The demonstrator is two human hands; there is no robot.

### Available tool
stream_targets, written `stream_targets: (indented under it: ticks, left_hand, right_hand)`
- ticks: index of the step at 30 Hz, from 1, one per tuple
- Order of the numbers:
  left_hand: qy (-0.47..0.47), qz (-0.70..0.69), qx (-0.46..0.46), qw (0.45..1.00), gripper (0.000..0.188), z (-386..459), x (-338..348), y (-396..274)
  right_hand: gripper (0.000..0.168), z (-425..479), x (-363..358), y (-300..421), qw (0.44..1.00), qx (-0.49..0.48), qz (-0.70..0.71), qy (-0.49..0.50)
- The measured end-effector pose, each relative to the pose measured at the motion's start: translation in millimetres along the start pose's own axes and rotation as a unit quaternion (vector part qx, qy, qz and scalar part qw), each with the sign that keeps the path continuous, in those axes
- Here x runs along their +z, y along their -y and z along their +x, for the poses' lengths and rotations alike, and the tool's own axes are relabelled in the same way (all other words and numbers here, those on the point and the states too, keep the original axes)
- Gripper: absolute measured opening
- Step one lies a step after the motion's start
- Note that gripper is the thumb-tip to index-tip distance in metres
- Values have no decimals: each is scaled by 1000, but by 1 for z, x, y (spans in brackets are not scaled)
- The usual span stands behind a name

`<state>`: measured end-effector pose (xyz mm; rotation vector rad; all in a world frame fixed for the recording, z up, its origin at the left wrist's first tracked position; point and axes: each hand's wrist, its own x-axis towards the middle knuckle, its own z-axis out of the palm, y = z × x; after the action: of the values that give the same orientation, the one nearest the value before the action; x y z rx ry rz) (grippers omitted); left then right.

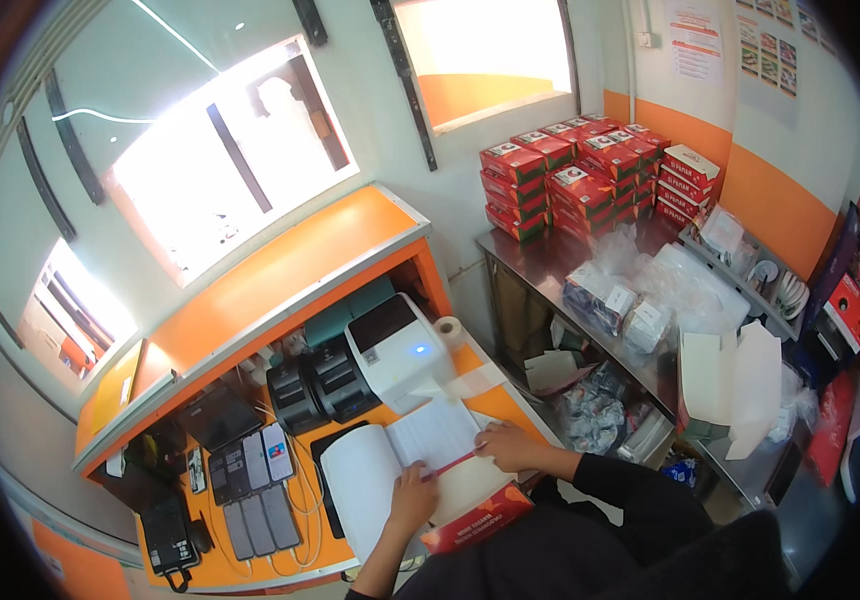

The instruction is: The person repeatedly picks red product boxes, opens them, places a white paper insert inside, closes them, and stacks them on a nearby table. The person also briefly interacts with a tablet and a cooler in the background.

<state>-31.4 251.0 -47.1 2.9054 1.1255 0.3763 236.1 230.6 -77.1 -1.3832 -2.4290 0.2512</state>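
Observation:
An open red cardboard food box (pixel 479 519) with a pale inside is right in front of me, its printed side facing my body. My left hand (pixel 413 496) grips the left end of the box's red far edge. My right hand (pixel 509 448) holds the right end of that edge, fingers curled over it. Behind the box, an open book with white pages (pixel 361 480) lies on the orange counter (pixel 381 415). The box and my left hand partly cover the pages.
A white label printer (pixel 400 352), two black devices (pixel 325 382) and several phones with cables (pixel 261 525) occupy the counter. To the right, a steel table (pixel 527 262) bears stacked red boxes (pixel 580 187), plastic-wrapped packs (pixel 610 296) and an open white carton (pixel 730 382). An orange shelf (pixel 272 277) overhangs the counter.

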Motion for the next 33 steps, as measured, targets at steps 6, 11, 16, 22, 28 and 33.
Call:
stream_targets:
  ticks: [6, 11, 16, 22, 28, 33]
  left_hand:
    - [77, -75, -301, 947, 32, -17, -16, 7]
    - [74, -201, -335, 917, 23, -17, -38, 10]
    - [-215, -241, -336, 885, 14, -17, -57, 0]
    - [-203, -182, -330, 904, 14, -31, -20, -5]
    - [-214, -296, -376, 851, 21, -22, -19, -23]
    - [-173, -362, -423, 813, 26, -19, -37, -29]
  right_hand:
    - [28, -22, -17, -3, 929, 346, 133, 11]
    - [27, -15, -48, 3, 910, 322, 259, -41]
    - [20, 6, -86, 31, 897, 214, 224, -316]
    - [25, -11, -37, 31, 930, 182, 159, -278]
    - [33, -15, -3, 48, 881, 194, 295, -314]
    - [35, -7, -25, 52, 826, 254, 408, -294]
